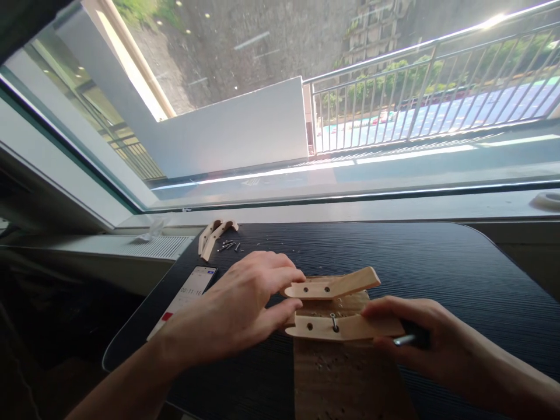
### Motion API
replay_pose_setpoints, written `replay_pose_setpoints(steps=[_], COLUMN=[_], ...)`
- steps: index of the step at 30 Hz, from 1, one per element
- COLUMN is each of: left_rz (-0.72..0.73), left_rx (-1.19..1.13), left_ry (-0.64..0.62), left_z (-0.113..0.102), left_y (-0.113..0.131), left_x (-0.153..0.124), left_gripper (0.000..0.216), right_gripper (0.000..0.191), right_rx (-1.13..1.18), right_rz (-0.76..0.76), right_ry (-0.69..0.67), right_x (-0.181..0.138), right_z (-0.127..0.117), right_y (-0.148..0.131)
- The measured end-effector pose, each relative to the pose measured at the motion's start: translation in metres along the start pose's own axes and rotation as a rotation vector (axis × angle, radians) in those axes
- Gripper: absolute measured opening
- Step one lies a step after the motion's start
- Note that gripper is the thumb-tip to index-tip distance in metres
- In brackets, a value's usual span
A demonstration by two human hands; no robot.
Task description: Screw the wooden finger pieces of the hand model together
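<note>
A wooden board [345, 373] lies on the dark table [437, 262] in front of me. Two light wooden hooks rest across its far end: the far hook [332, 286] and the near hook [345, 328], which has a screw [334, 321] standing in one hole. My left hand [236, 309] pinches the left ends of both hooks between fingers and thumb. My right hand [420, 338] rests against the right end of the near hook and is closed round a dark-handled tool with a metal shaft [409, 338], likely a screwdriver.
A phone [186, 294] with a lit screen lies at the table's left edge. Farther back are two more wooden hooks [214, 233] and several loose screws [230, 246]. A window sill, glass and an outside railing lie beyond the table.
</note>
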State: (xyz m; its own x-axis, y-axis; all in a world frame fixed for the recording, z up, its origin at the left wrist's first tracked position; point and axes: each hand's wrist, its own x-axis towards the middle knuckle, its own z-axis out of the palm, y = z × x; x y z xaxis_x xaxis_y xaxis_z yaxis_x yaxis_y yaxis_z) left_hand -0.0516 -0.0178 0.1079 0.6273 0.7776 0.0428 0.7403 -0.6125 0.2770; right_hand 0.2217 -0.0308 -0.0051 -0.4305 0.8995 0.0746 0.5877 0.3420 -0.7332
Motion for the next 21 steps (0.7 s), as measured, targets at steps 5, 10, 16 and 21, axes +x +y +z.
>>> replay_pose_setpoints(steps=[5,10,16,21], left_rz=[-0.019,-0.016,-0.030,-0.004], left_rx=[-0.039,-0.065,-0.129,-0.146], left_ry=[-0.062,-0.110,-0.076,-0.048], left_z=[-0.001,0.007,0.016,0.019], left_y=[0.002,-0.001,-0.005,-0.010], left_x=[-0.009,-0.018,-0.020,-0.020], left_gripper=[0.022,0.027,0.020,0.022], right_gripper=[0.032,0.032,0.034,0.033], right_rx=[-0.031,-0.057,-0.088,-0.137], right_rz=[0.005,0.016,0.030,-0.038], right_ry=[0.032,0.035,0.021,0.105], right_x=[0.000,-0.001,-0.003,-0.004], right_z=[0.003,0.006,0.008,0.011], right_y=[0.003,0.005,0.011,0.016])
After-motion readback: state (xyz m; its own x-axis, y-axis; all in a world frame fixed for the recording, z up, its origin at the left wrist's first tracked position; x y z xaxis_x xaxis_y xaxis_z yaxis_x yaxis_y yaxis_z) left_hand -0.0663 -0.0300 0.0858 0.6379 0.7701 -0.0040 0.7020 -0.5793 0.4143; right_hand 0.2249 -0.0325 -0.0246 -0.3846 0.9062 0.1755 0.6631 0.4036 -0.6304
